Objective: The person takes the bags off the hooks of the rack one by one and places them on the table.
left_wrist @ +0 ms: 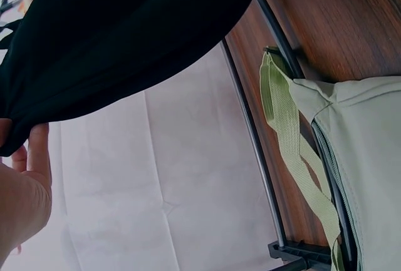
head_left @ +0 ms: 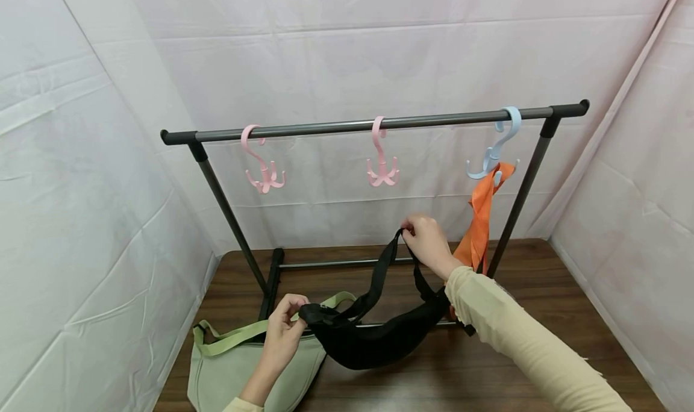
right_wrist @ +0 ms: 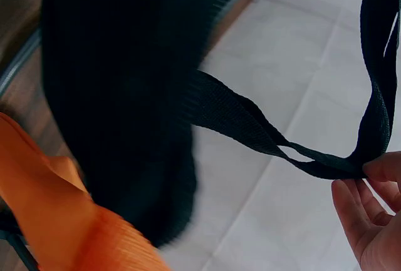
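Right now your left hand [head_left: 283, 330] sits at the lower middle of the head view, fingers curled and pinching the left end of the black bag [head_left: 374, 340], which hangs just above the wooden bench [head_left: 542, 315]. Your right hand [head_left: 428, 240], near the centre of the frame, pinches the top of the bag's black strap [head_left: 379, 273] between fingertips and thumb, so the strap rises in a loop from the bag's body. In the right wrist view the fingers [right_wrist: 366, 214] close on the strap where it folds, at the lower right of the picture.

Below the black bag, at the lower left, a pale green bag [head_left: 238, 364] lies on the bench with its strap trailing toward the rack's foot. Across the upper half of the head view runs the grey rack [head_left: 347, 124], carrying two pink hooks [head_left: 260, 159] at left and centre and a blue hook [head_left: 496, 150] at right. An orange bag [head_left: 479, 219] hangs from the blue hook, just beside your right wrist.
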Motion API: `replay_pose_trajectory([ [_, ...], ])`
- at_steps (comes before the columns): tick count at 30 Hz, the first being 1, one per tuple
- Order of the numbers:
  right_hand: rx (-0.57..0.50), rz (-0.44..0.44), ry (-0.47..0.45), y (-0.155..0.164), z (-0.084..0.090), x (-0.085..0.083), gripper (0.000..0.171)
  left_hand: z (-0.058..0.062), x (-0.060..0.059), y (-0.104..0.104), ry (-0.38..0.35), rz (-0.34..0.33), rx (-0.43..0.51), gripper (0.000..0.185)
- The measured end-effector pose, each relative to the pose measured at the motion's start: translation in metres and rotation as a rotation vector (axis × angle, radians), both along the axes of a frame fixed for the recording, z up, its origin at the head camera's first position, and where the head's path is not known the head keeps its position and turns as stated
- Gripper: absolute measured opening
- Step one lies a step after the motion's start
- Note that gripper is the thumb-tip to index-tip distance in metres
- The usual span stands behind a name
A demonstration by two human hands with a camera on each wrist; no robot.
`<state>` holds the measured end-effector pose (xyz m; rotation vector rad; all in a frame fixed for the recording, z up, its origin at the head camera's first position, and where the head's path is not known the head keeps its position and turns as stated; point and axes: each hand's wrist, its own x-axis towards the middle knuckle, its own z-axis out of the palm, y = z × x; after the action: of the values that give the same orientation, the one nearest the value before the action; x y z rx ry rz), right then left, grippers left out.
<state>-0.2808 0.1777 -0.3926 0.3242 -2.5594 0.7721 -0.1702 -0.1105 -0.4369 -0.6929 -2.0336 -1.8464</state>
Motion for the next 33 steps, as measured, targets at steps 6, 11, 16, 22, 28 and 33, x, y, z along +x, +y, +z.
replay_pose_trajectory([
  [6, 0.017, 0.025, -0.076, -0.002, -0.015, 0.003, 0.009, 0.0, 0.0, 0.002, -0.004, 0.052, 0.011, 0.012],
  [11, 0.01, 0.065, -0.138, -0.002, -0.022, 0.007, 0.012, 0.0, 0.0, 0.003, -0.023, 0.074, 0.03, 0.013],
  [16, -0.031, 0.097, -0.148, -0.001, -0.02, 0.019, 0.015, 0.001, 0.0, 0.004, -0.066, 0.125, 0.055, 0.028],
  [22, -0.134, 0.128, -0.087, 0.011, -0.009, 0.052, 0.017, -0.001, 0.0, 0.002, -0.109, 0.184, 0.075, 0.023],
  [28, -0.226, 0.104, -0.008, 0.041, -0.018, 0.098, 0.016, -0.012, -0.01, -0.011, -0.031, 0.212, 0.12, 0.014],
  [33, -0.333, 0.021, -0.123, 0.06, -0.054, 0.119, 0.012, -0.004, -0.011, -0.023, 0.088, 0.188, 0.177, 0.011],
])
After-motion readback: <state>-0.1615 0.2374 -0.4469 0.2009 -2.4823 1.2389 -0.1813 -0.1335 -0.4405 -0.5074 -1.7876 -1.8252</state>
